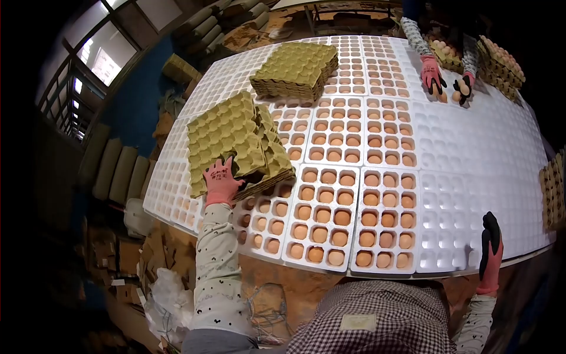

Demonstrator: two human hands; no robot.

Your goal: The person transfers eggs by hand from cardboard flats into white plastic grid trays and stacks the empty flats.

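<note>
My left hand (223, 182), in a pink and black glove, grips the near edge of a yellowish cardboard egg tray (221, 133). That tray lies askew on a small stack of similar trays (276, 156), with some fingers hidden against it. Below and beside them, brown eggs (319, 234) sit in the pockets of white foam boxes (356, 224). My right hand (490, 253), gloved the same way, is at the table's near right edge with fingers stretched upward and nothing in it. Closest to it are white foam pieces with rows of hollows (454, 218).
Another stack of cardboard trays (295, 68) rests farther back. Across the table, a co-worker's gloved hands (432, 74) handle eggs beside egg-filled trays (501, 62). More cardboard trays (553, 189) stand at the right edge. Plastic bags (168, 301) and cardboard lie on the floor at left.
</note>
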